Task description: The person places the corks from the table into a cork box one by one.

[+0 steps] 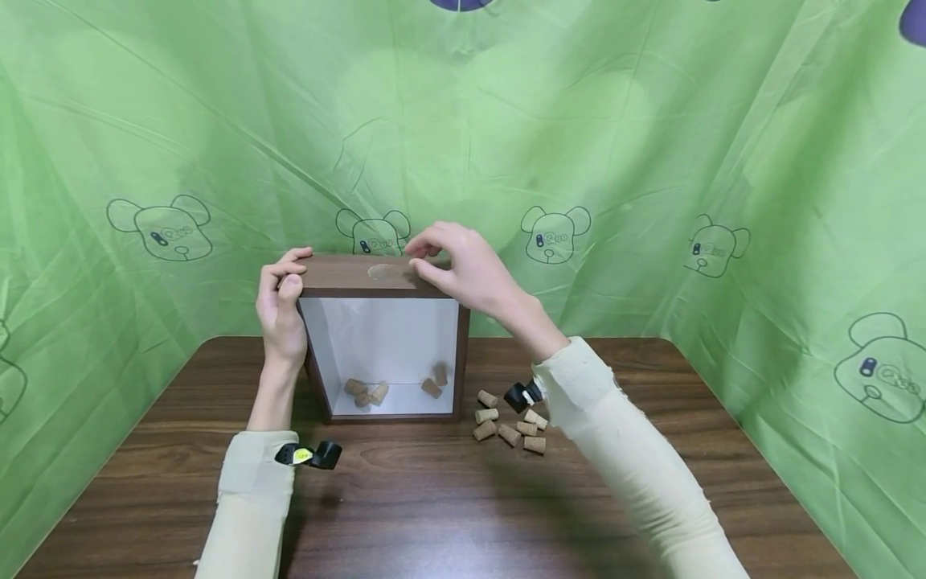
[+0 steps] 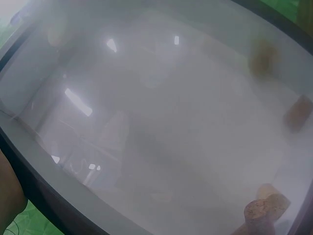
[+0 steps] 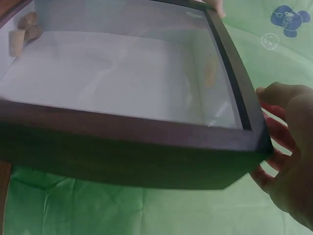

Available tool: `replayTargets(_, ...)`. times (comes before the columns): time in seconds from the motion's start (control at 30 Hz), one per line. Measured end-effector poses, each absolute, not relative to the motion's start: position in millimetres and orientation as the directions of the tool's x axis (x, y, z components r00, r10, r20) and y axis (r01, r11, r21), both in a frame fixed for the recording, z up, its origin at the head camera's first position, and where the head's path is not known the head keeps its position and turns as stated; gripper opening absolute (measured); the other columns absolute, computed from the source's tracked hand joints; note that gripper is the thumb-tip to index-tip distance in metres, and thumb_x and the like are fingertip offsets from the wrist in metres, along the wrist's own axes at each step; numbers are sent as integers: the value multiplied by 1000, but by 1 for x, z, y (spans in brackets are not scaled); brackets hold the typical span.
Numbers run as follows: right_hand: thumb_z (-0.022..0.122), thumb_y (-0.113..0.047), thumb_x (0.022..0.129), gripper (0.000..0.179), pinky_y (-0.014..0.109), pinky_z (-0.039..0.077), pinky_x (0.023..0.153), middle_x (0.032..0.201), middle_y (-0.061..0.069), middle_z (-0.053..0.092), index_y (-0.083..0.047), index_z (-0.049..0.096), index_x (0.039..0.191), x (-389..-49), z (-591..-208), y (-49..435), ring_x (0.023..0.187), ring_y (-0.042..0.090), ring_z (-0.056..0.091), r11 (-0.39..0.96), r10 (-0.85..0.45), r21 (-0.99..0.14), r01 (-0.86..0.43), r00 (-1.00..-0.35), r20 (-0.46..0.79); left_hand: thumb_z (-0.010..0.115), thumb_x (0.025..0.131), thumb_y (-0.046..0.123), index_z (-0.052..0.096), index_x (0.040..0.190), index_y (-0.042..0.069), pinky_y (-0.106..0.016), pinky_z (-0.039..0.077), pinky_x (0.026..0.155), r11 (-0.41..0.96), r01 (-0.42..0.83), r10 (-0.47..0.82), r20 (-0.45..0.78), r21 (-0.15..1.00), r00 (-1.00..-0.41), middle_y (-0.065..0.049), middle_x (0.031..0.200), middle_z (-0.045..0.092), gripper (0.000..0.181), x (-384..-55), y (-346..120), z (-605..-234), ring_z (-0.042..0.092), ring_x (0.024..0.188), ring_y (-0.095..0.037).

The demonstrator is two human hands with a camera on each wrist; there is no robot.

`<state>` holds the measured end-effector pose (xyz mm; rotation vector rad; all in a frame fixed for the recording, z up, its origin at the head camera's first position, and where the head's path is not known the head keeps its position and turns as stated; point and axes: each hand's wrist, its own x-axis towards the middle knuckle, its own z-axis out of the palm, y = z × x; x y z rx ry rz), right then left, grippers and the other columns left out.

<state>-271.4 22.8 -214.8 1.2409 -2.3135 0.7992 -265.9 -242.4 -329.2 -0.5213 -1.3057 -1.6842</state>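
A brown wooden box [image 1: 460, 362] with a clear front and white inside stands upright on the table. An oval hole [image 1: 379, 272] shows in its top. Several corks [image 1: 379, 393] lie on the box's floor, seen through the front. My left hand [image 1: 280, 310] grips the box's upper left corner, thumb at the front edge. Over the right part of the top is my right hand [image 1: 463, 261], its fingers loosely bent beside the hole, with nothing seen between them. In the right wrist view those fingers [image 3: 281, 134] are at the box's edge; contact is hard to tell.
Several loose corks [image 1: 509, 435] lie on the brown wood-grain table [image 1: 405, 498], just right of the box. A green cloth [image 1: 608, 145] with bear drawings hangs behind and at both sides. Each wrist wears a black camera strap [image 1: 311, 455].
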Motion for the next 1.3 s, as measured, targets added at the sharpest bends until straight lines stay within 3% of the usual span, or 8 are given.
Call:
replayTargets(0.3, 66, -17, 93, 17, 34, 48, 96, 106, 1, 70, -11, 71, 108, -270, -221, 56, 100, 13, 60, 430, -548, -346, -834, -545, 634, 51, 93, 14, 62, 99, 4, -33, 31, 111, -6, 850, -397, 779, 526, -485, -21, 122, 65, 15, -265, -242, -327, 54, 125, -32)
replayTargets(0.8, 71, -19, 90, 16, 31, 47, 90, 103, -1, 71, -12, 73, 105, -263, -243, 102, 97, 13, 62, 426, -399, -382, -820, -549, 734, 52, 94, 16, 61, 99, 3, -33, 31, 111, -5, 858, -395, 787, 514, -474, -23, 121, 65, 17, -261, -243, -325, 55, 124, -32)
replayTargets(1.3, 72, -18, 90, 18, 33, 49, 92, 102, -2, 71, -10, 72, 106, -257, -270, 131, 97, 12, 63, 445, -362, -432, -784, -599, 715, 53, 94, 16, 62, 99, 6, -34, 32, 111, -11, 860, -395, 788, 509, -472, -22, 121, 65, 15, -259, -244, -325, 55, 124, -33)
